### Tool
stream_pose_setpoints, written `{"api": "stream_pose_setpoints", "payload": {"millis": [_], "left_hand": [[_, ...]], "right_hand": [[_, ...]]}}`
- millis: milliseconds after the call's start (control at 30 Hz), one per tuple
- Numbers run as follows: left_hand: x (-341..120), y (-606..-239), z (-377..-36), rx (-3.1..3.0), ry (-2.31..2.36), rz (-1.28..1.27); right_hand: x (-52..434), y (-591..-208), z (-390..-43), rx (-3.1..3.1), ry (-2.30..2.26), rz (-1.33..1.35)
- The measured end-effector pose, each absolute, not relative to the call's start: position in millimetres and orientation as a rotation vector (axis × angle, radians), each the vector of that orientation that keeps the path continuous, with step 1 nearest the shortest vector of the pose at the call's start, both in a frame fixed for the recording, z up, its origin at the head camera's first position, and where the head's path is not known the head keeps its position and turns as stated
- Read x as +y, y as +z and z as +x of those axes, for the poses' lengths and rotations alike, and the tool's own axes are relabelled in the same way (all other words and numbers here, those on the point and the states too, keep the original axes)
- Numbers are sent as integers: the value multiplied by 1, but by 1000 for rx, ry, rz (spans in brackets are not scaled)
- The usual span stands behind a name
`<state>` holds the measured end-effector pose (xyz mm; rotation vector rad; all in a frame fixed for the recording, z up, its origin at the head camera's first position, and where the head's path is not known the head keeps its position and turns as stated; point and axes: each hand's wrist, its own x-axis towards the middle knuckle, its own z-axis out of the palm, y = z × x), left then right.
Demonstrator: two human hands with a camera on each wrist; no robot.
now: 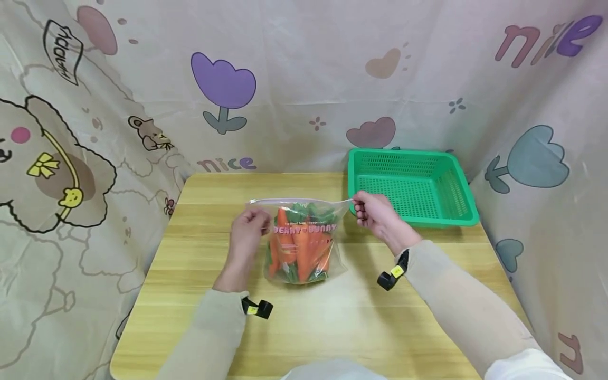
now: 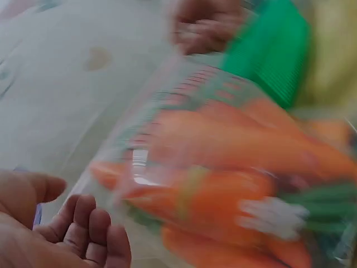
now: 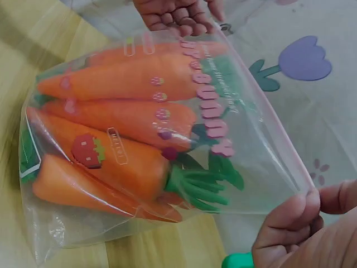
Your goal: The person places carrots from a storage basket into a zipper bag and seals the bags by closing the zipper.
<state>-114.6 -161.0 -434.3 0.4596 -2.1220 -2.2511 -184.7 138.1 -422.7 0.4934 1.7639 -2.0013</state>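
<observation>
zip bag of carrots stands mid-table, held upright | left hand fingers curled, pinching the bag's top left edge | right hand pinching its top right corner | green basket just beside

Head view high, looking down; wrist views close, sharing carrot bag.

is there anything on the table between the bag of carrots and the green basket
Nothing visible. The bag of carrots stands upright on the table, both hands pinching its top corners: left hand, right hand. Only bare wood and the right hand lie between it and the green basket.
</observation>
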Motion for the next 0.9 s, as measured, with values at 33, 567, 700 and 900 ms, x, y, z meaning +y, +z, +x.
{"api": "stream_pose_setpoints", "payload": {"millis": [33,567,700,900], "left_hand": [[-158,-438,-113,-2247,-2123,414],[-148,-502,-123,-3226,-825,-308],[-152,-504,-137,-3320,-706,-310],[-152,-502,-146,-3332,-694,-469]], "right_hand": [[135,-425,-187,1765,-2010,509],[109,-463,-170,2092,-1887,224],[99,-483,-156,2396,-1643,70],[85,-516,-134,2858,-1077,-482]]}}
